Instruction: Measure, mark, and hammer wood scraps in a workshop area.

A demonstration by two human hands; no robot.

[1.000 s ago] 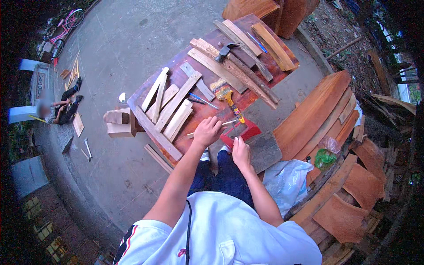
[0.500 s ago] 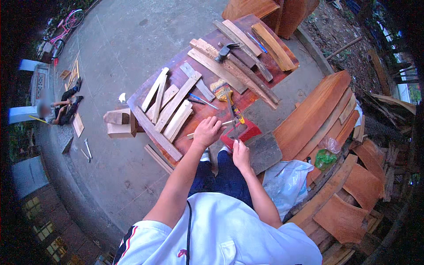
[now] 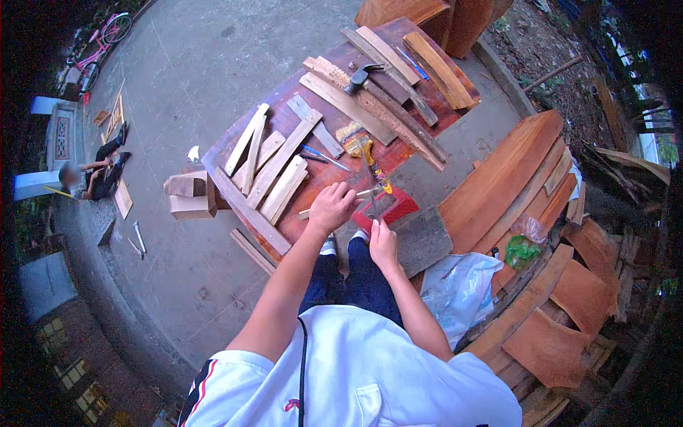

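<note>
My left hand (image 3: 333,206) presses down on a thin wooden strip (image 3: 366,193) that lies across the near edge of a reddish-brown workbench (image 3: 324,167). Just to its right, my right hand (image 3: 383,245) is closed around the lower end of a thin dark tool (image 3: 368,181), which points away from me over the strip. A red block-like piece (image 3: 397,208) sits at the bench corner beside both hands. A yellow-handled brush (image 3: 359,146) lies just beyond them.
Several pale wood slats (image 3: 274,167) lie on the bench's left half, with longer boards and a hammer (image 3: 363,71) at the far end. Wooden blocks (image 3: 191,196) stand at the left. Orange-brown planks (image 3: 498,178) are stacked at the right, by a white plastic bag (image 3: 459,285). A person (image 3: 89,178) sits far left.
Both hands stay at the bench corner with hardly any shift. The strip and the tool keep their places.
</note>
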